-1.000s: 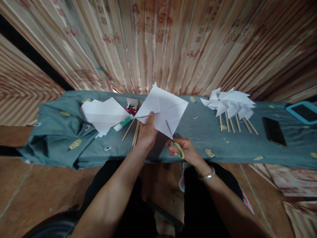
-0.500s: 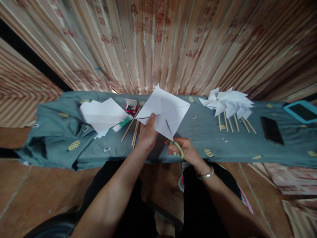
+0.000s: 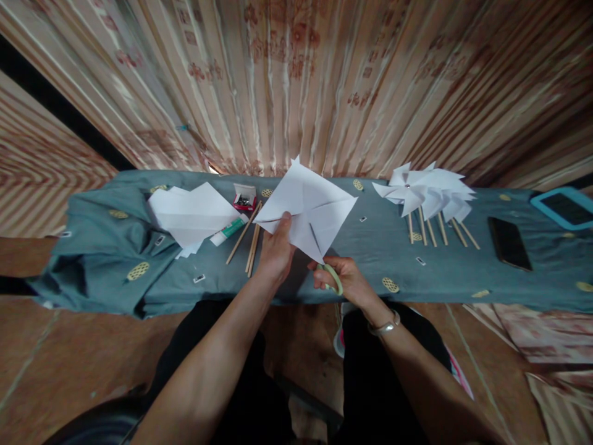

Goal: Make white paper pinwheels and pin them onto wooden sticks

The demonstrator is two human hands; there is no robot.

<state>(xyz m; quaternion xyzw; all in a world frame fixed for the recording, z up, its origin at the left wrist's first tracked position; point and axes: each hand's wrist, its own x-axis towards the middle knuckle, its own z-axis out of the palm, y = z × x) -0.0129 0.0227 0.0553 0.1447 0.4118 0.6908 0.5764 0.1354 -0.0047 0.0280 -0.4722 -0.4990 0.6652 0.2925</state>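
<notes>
My left hand (image 3: 277,248) pinches a square sheet of white paper (image 3: 319,191) near its left corner, thumb on top. Slits run in from the sheet's corners toward its middle. In my right hand (image 3: 345,277) is a pair of scissors with pale green handles (image 3: 334,279), my fingers in the loops. One dark blade shows against the paper by its bottom corner; the rest of the blades is hidden. The sheet is held up over the table, turned like a diamond.
On the green cloth (image 3: 287,281) at left lie white paper sheets (image 3: 194,213), a glue tube (image 3: 229,230), an opened red box (image 3: 244,198) and wooden sticks (image 3: 252,250). At right are several paper pinwheels (image 3: 430,191), a black phone (image 3: 509,243) and a blue-framed device (image 3: 563,207).
Both hands, the paper and the scissors stay almost in place. The sheet has shifted very slightly to the right.
</notes>
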